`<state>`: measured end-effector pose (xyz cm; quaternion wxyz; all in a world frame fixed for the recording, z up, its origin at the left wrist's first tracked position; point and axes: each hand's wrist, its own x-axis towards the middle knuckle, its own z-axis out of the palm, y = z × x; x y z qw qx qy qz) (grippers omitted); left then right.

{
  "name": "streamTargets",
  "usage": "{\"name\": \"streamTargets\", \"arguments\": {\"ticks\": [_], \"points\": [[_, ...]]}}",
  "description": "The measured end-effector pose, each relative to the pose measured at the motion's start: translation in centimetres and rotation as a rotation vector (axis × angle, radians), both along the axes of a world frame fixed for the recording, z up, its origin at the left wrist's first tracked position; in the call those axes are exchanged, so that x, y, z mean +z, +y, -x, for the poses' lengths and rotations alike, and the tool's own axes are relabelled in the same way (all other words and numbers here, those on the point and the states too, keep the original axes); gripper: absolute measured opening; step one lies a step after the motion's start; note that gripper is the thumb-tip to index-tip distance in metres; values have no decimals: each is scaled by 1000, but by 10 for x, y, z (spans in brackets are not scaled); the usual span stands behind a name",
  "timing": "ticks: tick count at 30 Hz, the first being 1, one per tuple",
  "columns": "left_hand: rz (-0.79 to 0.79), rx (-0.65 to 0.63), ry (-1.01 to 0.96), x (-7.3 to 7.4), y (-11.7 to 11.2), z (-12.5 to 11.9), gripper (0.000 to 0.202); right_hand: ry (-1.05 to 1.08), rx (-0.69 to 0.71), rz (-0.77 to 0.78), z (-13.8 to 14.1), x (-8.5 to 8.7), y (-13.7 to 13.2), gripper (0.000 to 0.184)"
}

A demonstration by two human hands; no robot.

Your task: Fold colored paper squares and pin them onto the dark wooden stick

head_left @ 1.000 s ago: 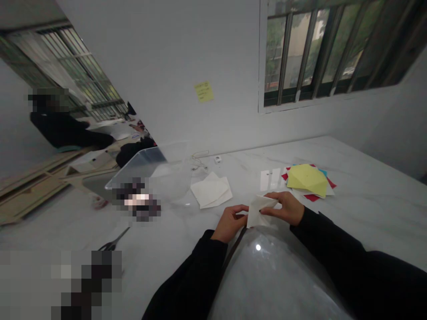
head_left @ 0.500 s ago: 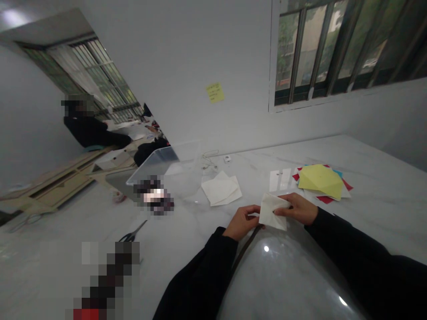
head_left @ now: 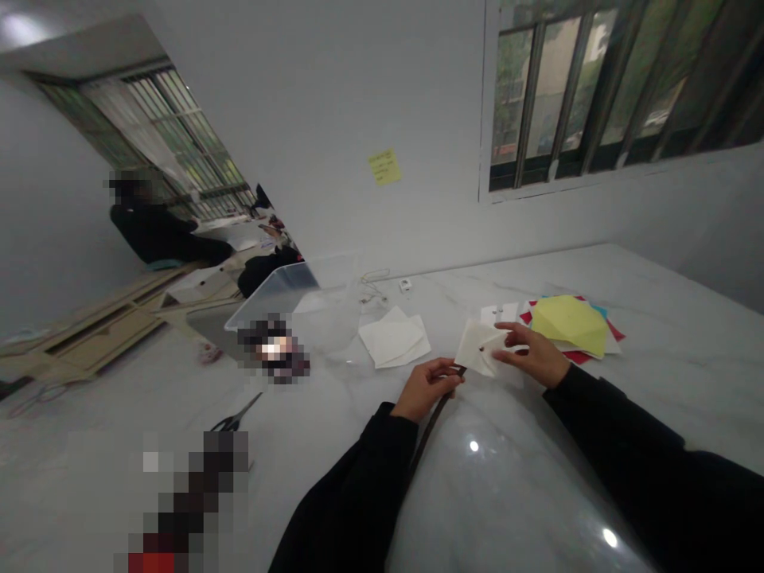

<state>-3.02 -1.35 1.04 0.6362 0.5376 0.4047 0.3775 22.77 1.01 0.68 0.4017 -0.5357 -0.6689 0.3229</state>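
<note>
My right hand pinches a folded white paper by its right side, and the paper tilts with a point towards my left. My left hand is curled around the upper end of a thin dark strap, close to the paper's lower corner but apart from it. Beyond my right hand lies a stack of coloured paper, topped by a creased yellow sheet. Loose white paper sheets lie to the left.
The white marble-look table has scissors at its left. A clear plastic box and a small cable sit farther back. A blurred object lies nearby. A seated person is at the far left.
My left hand has let go of the white paper and moved down-left onto the strap. My right hand now holds the paper alone, and the paper has tilted.
</note>
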Motion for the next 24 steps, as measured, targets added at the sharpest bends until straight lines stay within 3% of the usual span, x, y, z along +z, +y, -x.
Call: {"name": "streamTargets", "arguments": {"ticks": [3,10,16,19,24], "points": [[-6,106,-63,-1,5,3,44,-107,-131,-138,-2,-1,2,57],[27,181,-58,2,6,2,45,-109,-85,-181,8,8,-5,65],[22,230,-69,4,6,3,47,-404,147,13,6,4,-5,16],[10,255,-89,3,7,4,48,-426,75,0,5,4,-3,18],[27,215,-56,3,5,2,47,-256,-98,-166,6,9,-6,55]]}}
